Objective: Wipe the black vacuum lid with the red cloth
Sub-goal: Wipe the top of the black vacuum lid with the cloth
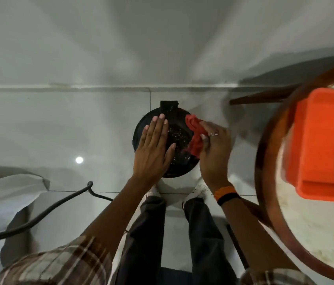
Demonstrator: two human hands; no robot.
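The round black vacuum lid (pixel 179 140) sits on the floor by the wall, straight ahead of my feet. Its top is speckled with dust. My left hand (pixel 153 149) lies flat on the lid's left half, fingers spread and pointing toward the wall. My right hand (pixel 215 149) grips the crumpled red cloth (pixel 196 135) and presses it on the lid's right edge. The lid's near right rim is hidden under my right hand and the cloth.
A round wooden-rimmed table (pixel 264 153) stands close on the right and carries an orange tray (pixel 322 140). A black cable (pixel 45 212) runs across the tiled floor at the left. A white sheet (pixel 2 194) lies at the far left. The wall is just beyond the lid.
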